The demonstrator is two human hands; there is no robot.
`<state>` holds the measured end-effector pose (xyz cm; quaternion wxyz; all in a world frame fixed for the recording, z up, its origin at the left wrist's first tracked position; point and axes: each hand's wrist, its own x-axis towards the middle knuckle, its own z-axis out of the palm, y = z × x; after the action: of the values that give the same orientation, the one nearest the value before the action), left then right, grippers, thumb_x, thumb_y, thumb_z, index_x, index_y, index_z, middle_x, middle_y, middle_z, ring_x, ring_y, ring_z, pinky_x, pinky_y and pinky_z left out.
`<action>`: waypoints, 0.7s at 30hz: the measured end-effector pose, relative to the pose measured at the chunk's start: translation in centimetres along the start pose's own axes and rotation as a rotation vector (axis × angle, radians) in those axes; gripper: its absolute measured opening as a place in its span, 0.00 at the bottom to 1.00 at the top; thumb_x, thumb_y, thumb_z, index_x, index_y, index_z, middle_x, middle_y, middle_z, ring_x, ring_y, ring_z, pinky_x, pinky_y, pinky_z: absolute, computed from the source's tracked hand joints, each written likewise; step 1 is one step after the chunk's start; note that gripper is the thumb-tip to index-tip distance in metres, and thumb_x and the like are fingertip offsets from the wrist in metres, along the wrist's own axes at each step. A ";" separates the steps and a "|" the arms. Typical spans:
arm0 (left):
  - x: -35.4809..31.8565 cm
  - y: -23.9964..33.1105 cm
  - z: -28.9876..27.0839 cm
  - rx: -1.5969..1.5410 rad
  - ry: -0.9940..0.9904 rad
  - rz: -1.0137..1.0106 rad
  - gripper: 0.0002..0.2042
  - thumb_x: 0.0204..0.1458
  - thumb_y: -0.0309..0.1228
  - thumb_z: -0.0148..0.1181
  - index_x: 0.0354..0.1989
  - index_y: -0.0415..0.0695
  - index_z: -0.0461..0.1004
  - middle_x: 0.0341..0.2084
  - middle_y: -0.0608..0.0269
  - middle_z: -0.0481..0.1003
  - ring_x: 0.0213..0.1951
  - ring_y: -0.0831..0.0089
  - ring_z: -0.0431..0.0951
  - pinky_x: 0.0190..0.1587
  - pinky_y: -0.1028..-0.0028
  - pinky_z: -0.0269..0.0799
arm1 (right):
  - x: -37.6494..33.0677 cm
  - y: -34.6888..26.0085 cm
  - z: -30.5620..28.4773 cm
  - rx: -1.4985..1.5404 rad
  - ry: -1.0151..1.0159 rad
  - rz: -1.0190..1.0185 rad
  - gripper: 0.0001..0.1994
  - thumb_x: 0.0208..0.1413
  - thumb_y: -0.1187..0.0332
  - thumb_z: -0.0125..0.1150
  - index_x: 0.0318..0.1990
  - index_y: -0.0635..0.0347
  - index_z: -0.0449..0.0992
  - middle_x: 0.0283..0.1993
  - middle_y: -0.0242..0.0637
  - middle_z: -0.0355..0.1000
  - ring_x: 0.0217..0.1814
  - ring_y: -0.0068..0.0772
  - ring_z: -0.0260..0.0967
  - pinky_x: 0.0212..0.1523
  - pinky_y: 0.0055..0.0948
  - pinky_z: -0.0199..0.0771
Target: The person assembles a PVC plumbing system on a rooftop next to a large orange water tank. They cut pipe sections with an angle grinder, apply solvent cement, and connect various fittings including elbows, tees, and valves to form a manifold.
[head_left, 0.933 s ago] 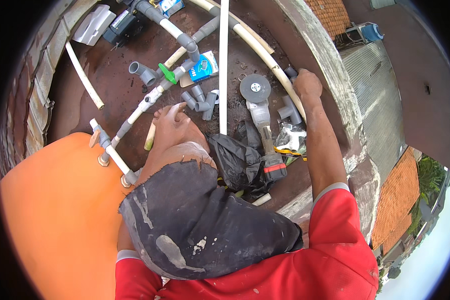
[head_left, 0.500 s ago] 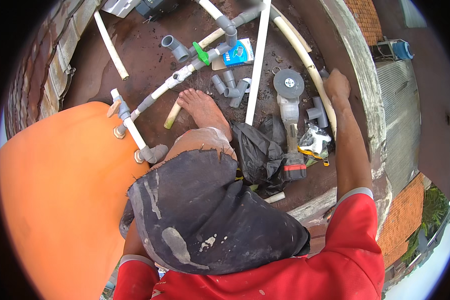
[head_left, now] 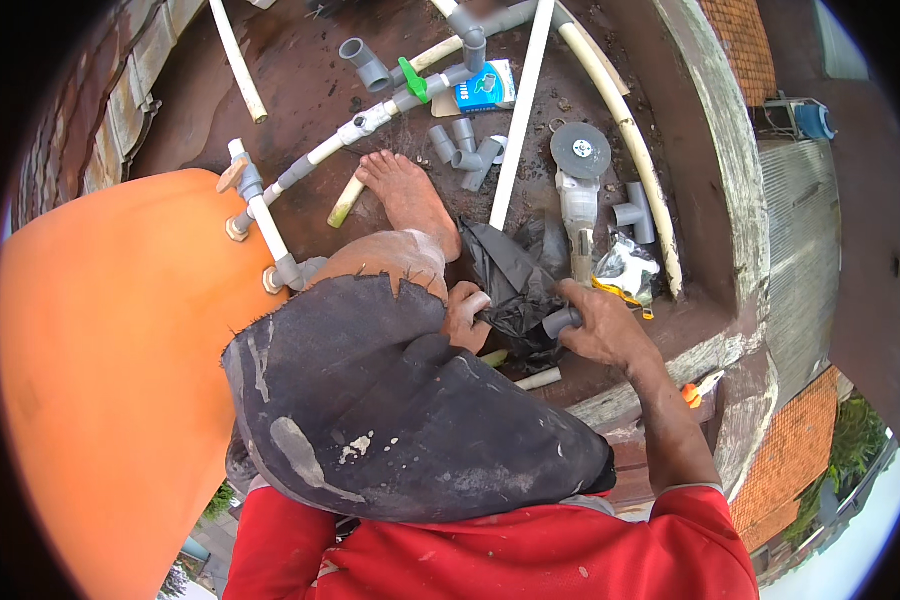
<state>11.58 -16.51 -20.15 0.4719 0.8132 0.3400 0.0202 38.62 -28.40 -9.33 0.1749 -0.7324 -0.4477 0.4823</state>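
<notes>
A short grey pipe fitting [head_left: 560, 322] sits in the fingers of my right hand [head_left: 610, 330], its round end turned toward the black plastic bag [head_left: 510, 275]. On the bag's near left side, beside my knee, my left hand [head_left: 462, 318] has its fingers closed at the edge of the plastic. Just beyond my right hand lies an angle grinder [head_left: 578, 200] with a grey disc; the hand hides its rear end. Next to it rests a clear packet [head_left: 627, 265] with white parts and a yellow strip.
A large orange tank [head_left: 120, 350] with valve and pipes fills the left. A pipe run with a green-handled valve [head_left: 413, 80] crosses ahead. A long white pipe [head_left: 522, 115], grey fittings [head_left: 467, 155], a grey tee [head_left: 638, 213] and a blue box [head_left: 486, 88] lie about. A weathered ledge [head_left: 740, 160] borders the right.
My right hand has come back from the far right ledge to the bag, carrying the grey fitting. My left hand has come into view at the bag.
</notes>
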 end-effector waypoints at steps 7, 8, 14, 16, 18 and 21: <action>-2.3 -3.4 -4.6 -0.473 -0.119 -0.455 0.15 0.54 0.23 0.73 0.48 0.44 0.75 0.43 0.55 0.76 0.39 0.61 0.81 0.42 0.63 0.76 | -0.8 -1.8 7.6 -0.194 -0.173 -0.114 0.25 0.53 0.70 0.62 0.59 0.75 0.75 0.44 0.63 0.81 0.49 0.66 0.81 0.50 0.52 0.80; -2.4 -3.8 -5.1 -0.544 -0.140 -0.522 0.15 0.55 0.23 0.72 0.48 0.45 0.74 0.42 0.56 0.76 0.38 0.63 0.81 0.41 0.64 0.76 | -0.9 -2.0 8.2 -0.120 -0.221 -0.084 0.26 0.53 0.71 0.62 0.59 0.76 0.75 0.44 0.63 0.81 0.49 0.67 0.80 0.51 0.53 0.80; -1.6 -5.3 -5.1 -0.852 -0.277 -0.707 0.14 0.59 0.24 0.69 0.48 0.46 0.69 0.40 0.60 0.75 0.30 0.70 0.80 0.34 0.70 0.76 | 1.1 -0.2 13.3 0.538 -0.112 0.183 0.19 0.65 0.61 0.65 0.59 0.59 0.79 0.39 0.50 0.83 0.39 0.48 0.82 0.44 0.42 0.78; -1.3 -5.8 -3.9 -0.888 -0.299 -0.698 0.14 0.61 0.24 0.68 0.48 0.46 0.67 0.39 0.61 0.75 0.28 0.73 0.80 0.32 0.72 0.76 | 1.2 -1.5 10.0 0.620 -0.060 0.244 0.15 0.67 0.61 0.65 0.57 0.56 0.81 0.36 0.44 0.82 0.32 0.35 0.80 0.39 0.37 0.77; -1.8 -5.1 -2.2 -0.795 -0.148 -0.631 0.14 0.63 0.25 0.66 0.49 0.47 0.65 0.38 0.63 0.75 0.25 0.75 0.80 0.29 0.75 0.76 | 1.5 -1.2 6.6 0.399 0.134 0.146 0.16 0.68 0.60 0.66 0.59 0.55 0.82 0.35 0.40 0.82 0.33 0.30 0.79 0.37 0.36 0.77; -1.8 -2.6 -1.4 -0.646 0.056 -0.557 0.18 0.61 0.19 0.65 0.54 0.44 0.64 0.43 0.60 0.75 0.32 0.74 0.84 0.38 0.76 0.81 | 1.9 -3.0 0.3 0.423 0.079 0.255 0.14 0.67 0.61 0.68 0.54 0.57 0.86 0.34 0.41 0.83 0.31 0.27 0.79 0.33 0.34 0.78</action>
<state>8.35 -15.66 -20.90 0.6802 0.5000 0.5356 0.0196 37.19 -25.25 -8.43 0.2795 -0.7484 -0.2333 0.5544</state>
